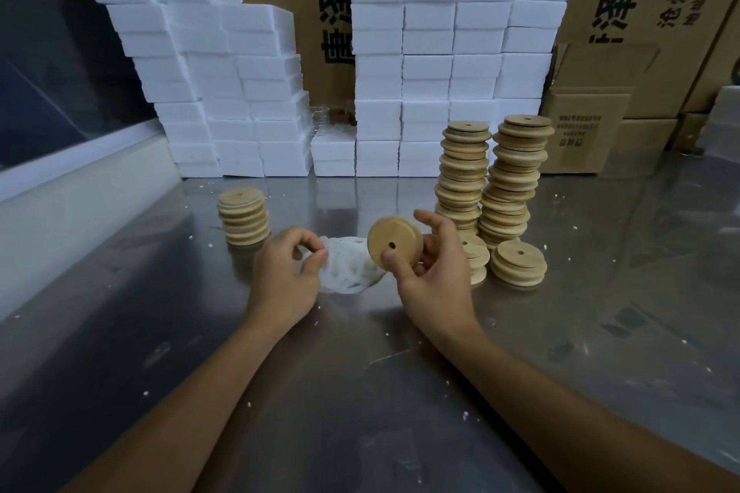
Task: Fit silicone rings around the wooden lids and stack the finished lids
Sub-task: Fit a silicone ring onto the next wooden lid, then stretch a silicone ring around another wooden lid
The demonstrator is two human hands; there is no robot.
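My right hand [430, 268] holds a round wooden lid [390, 242] with a small hole, tilted on edge above the table. My left hand [286, 268] pinches a clear silicone ring from a pile of rings [348, 266] lying between my hands. A short stack of lids with white rings [243, 216] stands to the left. Two tall stacks of bare lids [462, 172] [514, 176] rise at the right, with two low stacks [476, 258] [518, 262] in front of them.
The steel table [360, 372] is sprinkled with white crumbs. White foam blocks [424, 52] are piled along the back, with cardboard boxes [584, 132] behind and at the right. A white ledge [72, 188] borders the table's left side.
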